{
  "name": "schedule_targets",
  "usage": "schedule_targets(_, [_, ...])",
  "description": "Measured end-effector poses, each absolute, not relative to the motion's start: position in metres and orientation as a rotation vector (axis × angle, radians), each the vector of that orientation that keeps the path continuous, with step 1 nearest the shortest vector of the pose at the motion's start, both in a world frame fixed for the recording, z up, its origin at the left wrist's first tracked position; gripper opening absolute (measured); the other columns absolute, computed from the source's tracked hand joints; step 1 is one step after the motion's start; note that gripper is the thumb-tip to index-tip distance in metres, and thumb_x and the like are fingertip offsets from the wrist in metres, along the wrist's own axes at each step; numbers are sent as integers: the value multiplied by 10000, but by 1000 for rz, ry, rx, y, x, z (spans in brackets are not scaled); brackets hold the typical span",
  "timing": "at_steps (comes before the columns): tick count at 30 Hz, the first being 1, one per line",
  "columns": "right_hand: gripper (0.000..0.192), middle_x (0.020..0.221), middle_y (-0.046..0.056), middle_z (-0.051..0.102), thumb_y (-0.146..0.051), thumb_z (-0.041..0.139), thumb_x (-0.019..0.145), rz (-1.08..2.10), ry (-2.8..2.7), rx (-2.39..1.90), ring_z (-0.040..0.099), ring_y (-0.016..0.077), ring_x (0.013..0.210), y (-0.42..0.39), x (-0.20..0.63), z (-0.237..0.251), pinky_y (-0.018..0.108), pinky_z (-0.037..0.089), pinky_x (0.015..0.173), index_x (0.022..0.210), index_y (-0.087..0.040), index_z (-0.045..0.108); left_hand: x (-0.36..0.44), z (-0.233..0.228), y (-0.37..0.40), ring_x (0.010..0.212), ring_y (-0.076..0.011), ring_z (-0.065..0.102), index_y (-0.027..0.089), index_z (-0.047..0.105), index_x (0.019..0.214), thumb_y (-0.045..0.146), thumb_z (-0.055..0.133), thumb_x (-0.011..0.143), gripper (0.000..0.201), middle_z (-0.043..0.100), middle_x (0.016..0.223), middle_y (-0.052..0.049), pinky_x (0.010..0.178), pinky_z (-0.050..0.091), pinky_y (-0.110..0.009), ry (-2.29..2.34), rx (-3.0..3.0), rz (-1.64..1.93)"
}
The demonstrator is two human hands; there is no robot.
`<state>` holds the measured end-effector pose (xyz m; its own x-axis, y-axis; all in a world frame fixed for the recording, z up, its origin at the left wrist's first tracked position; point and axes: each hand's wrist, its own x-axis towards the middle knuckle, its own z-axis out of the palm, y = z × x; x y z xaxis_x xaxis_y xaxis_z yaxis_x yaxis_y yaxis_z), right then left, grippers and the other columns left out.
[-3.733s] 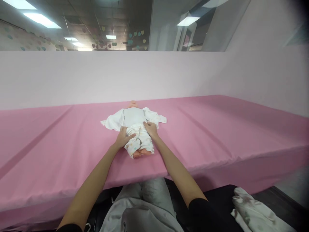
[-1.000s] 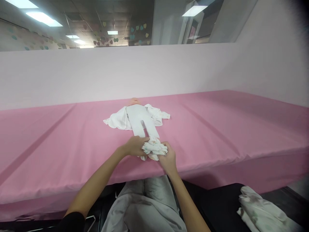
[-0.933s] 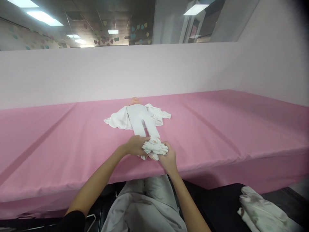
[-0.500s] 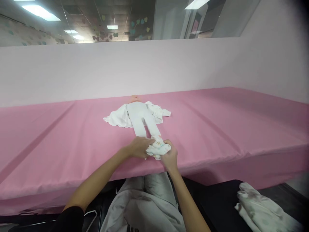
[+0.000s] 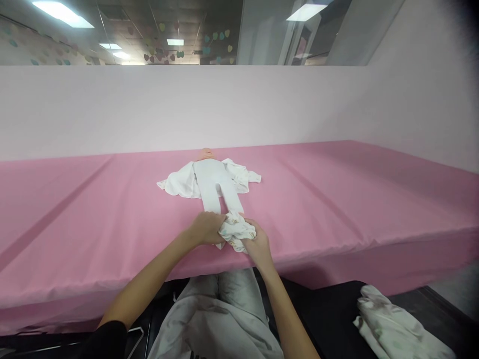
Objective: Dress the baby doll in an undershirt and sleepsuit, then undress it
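Note:
A baby doll (image 5: 212, 174) lies on its back, its white legs pointing toward me and its head at the far side. Under its upper body a white baby top (image 5: 182, 182) is spread open, sleeves out to both sides. My left hand (image 5: 208, 228) grips the left edge of a bunched white baby garment (image 5: 236, 230) with small printed motifs. My right hand (image 5: 258, 246) is closed on that cloth's right edge. The bundle sits at the end of the doll's right-hand leg in view; the foot there is hidden by cloth and fingers.
A pink padded table (image 5: 318, 199) spans the view, its front edge close to my lap. Behind it stands a white wall (image 5: 187, 109) with glass above. On a black surface at lower right lies a folded printed cloth (image 5: 400, 324).
The garment looks more rounded and bunched between my hands, and my right hand has turned slightly. The whole view has shifted a little. The doll lies as before.

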<state>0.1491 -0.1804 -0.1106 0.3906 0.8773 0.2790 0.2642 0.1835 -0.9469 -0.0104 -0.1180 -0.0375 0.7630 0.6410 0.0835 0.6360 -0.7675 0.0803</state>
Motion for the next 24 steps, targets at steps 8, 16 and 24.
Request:
schedule_targets(8, [326,938,61,695,-227,546,670,707,-1195,-1208,627,214,831,-190,149,-107,301,492,724,966,-152,659,-21,-44,-141,673,-164,572,166,550,754,246,591,712,100,609,871,-47,556,355,-265,1110,2721,357])
schedule_targets(16, [406,1114,93,656,-162,534,636,798,-1246,-1171,594,262,1045,-196,151,-116,391,461,895,1024,-157,654,-33,-61,-159,1054,-225,531,191,597,954,116,493,781,216,612,1118,-63,924,409,-369,971,2618,707])
schedule_targets(24, [139,1078,64,646,-182,640,692,945,-1339,-986,589,217,1008,-212,144,-96,304,461,842,831,-177,641,-37,-60,-169,884,-228,545,182,567,928,165,524,768,167,631,882,-62,731,437,-331,953,2543,649])
